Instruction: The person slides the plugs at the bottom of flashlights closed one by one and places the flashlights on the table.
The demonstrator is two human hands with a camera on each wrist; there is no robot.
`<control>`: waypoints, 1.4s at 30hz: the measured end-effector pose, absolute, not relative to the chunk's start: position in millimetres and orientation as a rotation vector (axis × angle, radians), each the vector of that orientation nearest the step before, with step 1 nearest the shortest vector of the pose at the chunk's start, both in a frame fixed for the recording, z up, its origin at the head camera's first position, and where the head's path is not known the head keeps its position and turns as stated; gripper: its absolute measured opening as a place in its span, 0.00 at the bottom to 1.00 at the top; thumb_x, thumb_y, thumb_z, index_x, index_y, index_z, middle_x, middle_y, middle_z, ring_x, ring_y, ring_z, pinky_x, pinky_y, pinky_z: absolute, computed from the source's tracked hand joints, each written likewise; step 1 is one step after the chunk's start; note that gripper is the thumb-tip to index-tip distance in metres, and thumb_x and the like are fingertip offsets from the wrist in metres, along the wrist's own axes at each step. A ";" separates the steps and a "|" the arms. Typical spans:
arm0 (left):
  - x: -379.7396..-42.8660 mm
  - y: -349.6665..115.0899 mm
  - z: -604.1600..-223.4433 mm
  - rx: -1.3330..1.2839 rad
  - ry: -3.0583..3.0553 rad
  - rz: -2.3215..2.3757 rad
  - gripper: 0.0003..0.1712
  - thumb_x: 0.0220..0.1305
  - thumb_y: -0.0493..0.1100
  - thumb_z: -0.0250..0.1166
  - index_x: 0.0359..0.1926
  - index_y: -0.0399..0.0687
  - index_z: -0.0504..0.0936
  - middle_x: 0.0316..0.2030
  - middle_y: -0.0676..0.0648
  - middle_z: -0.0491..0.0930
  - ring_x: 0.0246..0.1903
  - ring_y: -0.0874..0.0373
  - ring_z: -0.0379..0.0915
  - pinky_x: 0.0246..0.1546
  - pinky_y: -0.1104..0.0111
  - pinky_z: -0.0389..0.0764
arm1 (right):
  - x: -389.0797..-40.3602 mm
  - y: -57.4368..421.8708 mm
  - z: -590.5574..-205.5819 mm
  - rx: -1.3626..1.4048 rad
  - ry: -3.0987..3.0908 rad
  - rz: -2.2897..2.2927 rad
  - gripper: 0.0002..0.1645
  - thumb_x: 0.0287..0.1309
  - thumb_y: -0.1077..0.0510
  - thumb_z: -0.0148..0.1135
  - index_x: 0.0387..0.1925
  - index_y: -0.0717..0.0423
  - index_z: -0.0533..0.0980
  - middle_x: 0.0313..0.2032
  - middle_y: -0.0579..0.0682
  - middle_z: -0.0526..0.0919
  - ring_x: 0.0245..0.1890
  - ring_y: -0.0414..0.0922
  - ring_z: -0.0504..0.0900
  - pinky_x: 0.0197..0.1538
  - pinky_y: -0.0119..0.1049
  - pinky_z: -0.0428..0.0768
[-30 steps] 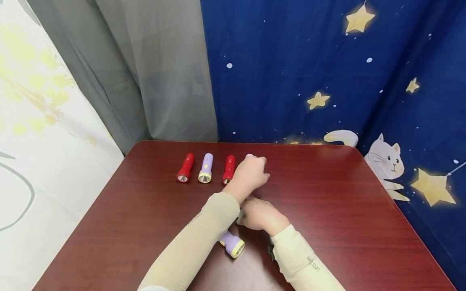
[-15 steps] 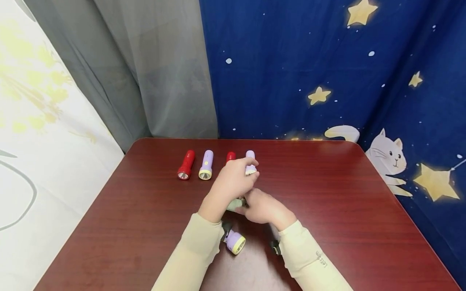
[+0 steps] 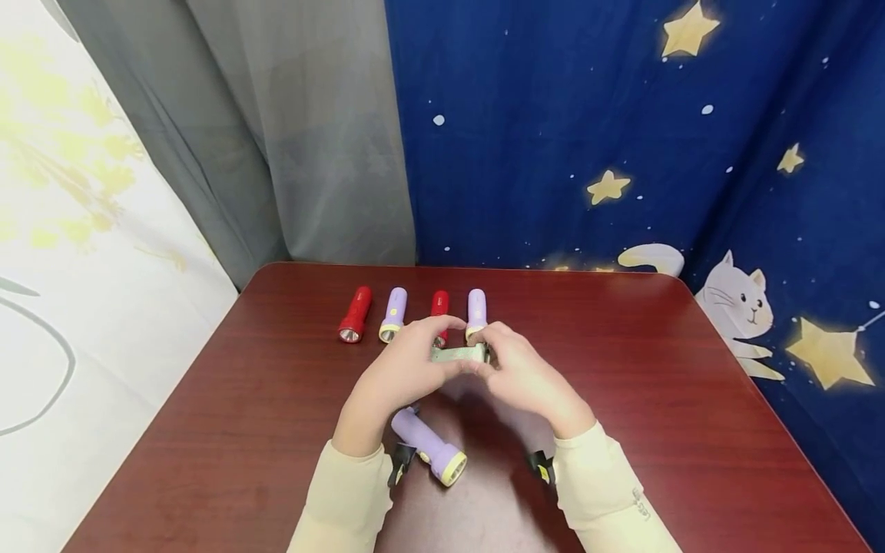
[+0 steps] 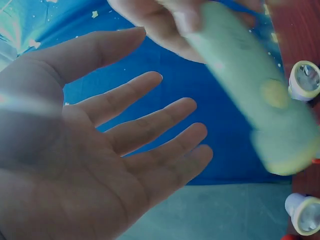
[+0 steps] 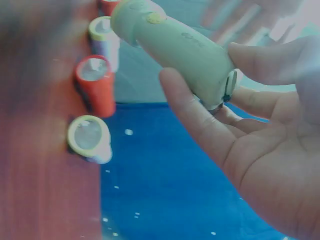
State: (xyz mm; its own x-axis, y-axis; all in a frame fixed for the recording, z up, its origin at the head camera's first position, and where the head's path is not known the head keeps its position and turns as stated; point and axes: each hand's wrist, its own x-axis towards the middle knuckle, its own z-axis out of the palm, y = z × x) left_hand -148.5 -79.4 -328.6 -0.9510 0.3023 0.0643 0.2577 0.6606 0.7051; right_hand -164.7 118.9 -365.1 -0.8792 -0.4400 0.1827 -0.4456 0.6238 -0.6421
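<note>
A pale green flashlight (image 3: 458, 354) with a yellow button is held up over the table. My right hand (image 3: 532, 376) pinches its tail end between thumb and fingers; in the right wrist view a small flap stands out at that end of the flashlight (image 5: 185, 55). My left hand (image 3: 401, 369) is beside the flashlight's head end, and the left wrist view shows the left palm (image 4: 100, 150) with fingers spread and nothing in them. Below the hands, a purple flashlight (image 3: 425, 442) with a yellow rim lies slanted on the table, its lens toward the near right.
Toward the back of the table (image 3: 622, 369) a row runs left to right: red flashlight (image 3: 356, 311), purple flashlight (image 3: 394, 311), red flashlight (image 3: 440, 303), purple flashlight (image 3: 477, 309), lenses facing me. Grey and blue curtains (image 3: 525, 153) hang behind the table.
My left hand has drawn back from the purple flashlight at the row's right end, uncrossing from the right arm. The right hand has raised the green flashlight, which now shows between both hands.
</note>
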 end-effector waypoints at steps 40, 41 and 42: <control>-128.4 -62.7 -340.9 0.496 3.031 1.351 0.25 0.64 0.40 0.76 0.61 0.45 0.83 0.46 0.46 0.90 0.41 0.55 0.82 0.47 0.59 0.85 | -147.0 122.4 -329.8 0.346 -2.492 2.054 0.25 0.75 0.56 0.63 0.67 0.64 0.76 0.45 0.61 0.88 0.35 0.46 0.88 0.45 0.34 0.88; -128.8 -62.1 -340.7 0.488 3.022 1.367 0.25 0.64 0.40 0.77 0.61 0.45 0.84 0.45 0.47 0.90 0.41 0.55 0.82 0.46 0.60 0.85 | -147.4 122.8 -329.8 0.339 -2.502 2.041 0.23 0.76 0.55 0.62 0.65 0.63 0.78 0.40 0.59 0.88 0.34 0.45 0.86 0.43 0.33 0.87; -129.1 -61.7 -340.2 0.486 3.018 1.376 0.25 0.64 0.41 0.77 0.61 0.46 0.84 0.45 0.47 0.90 0.40 0.56 0.82 0.45 0.61 0.85 | -147.8 123.2 -329.8 0.326 -2.508 2.037 0.21 0.76 0.55 0.63 0.62 0.62 0.80 0.36 0.56 0.87 0.32 0.45 0.85 0.41 0.32 0.85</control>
